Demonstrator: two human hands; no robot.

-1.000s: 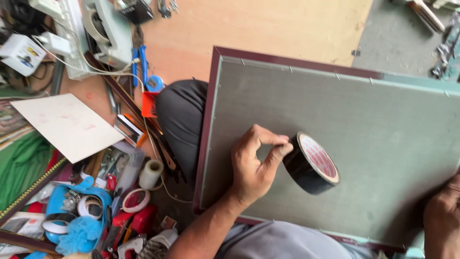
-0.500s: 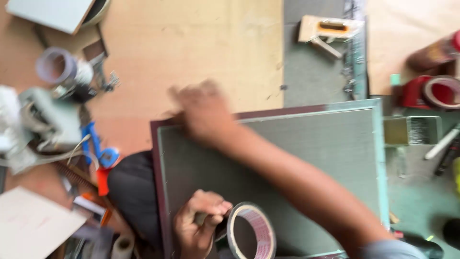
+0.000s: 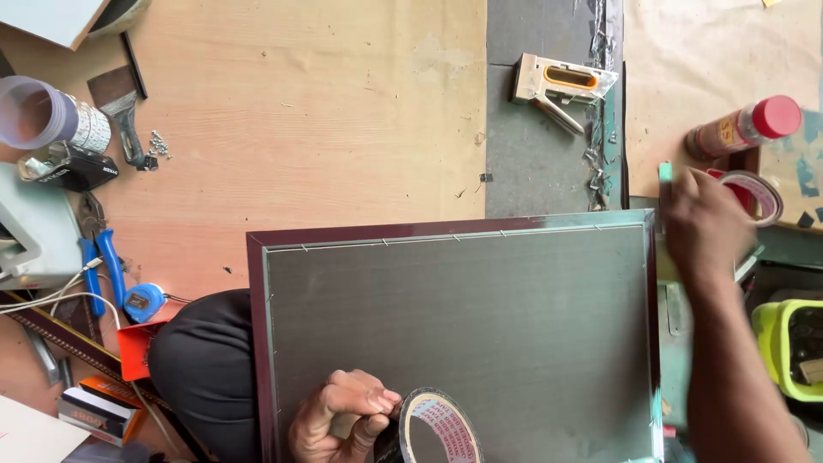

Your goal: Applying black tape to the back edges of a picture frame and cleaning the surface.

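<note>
A picture frame [image 3: 255, 283] with a dark maroon rim lies face down on the bench, its grey backing board [image 3: 480, 326] pinned along the edges. My left hand [image 3: 339, 418] rests on the board's near edge and grips a roll of dark tape [image 3: 439, 429] that stands on edge. My right hand [image 3: 701, 225] is blurred and reaches past the frame's far right corner, beside a red-edged tape roll [image 3: 761, 194]. Its fingers are hidden, so I cannot see what they touch. My knee in black cloth [image 3: 206, 369] pokes out under the frame's left side.
A staple gun [image 3: 561, 84] lies beyond the frame on a grey mat. A red-capped bottle [image 3: 744, 129] sits at the right, a yellow-green tub [image 3: 784, 347] below it. At the left are blue-handled pliers [image 3: 101, 267], a blue tape measure [image 3: 142, 302], a scraper [image 3: 120, 107] and small nails [image 3: 159, 146].
My right hand swung from the frame's far left corner across to its right edge. My left hand kept the tape roll on the board. The view shifted.
</note>
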